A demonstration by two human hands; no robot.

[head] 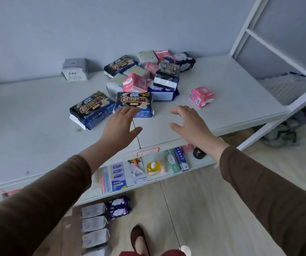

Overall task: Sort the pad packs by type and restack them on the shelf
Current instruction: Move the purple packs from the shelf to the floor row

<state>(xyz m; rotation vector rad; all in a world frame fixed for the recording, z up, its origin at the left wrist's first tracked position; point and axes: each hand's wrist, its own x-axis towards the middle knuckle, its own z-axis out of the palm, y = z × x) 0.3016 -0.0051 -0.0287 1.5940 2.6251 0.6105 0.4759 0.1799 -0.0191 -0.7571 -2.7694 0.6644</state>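
While both hands reach in, the left grip [119, 124] and right grip [189, 122] are spread and empty; the unsorted pad packs [143, 78] lie heaped on the shelf [231, 85] just beyond the fingertips, likely awaiting selection.

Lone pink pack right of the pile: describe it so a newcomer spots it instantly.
Start at the white shelf top and find the jumbled pile of pad packs near the wall. Right of it, the small pink pack lies alone, touching nothing, unlike the pink ones inside the heap.

Bare shelf [28, 115] L/R of pack pile [144, 78]
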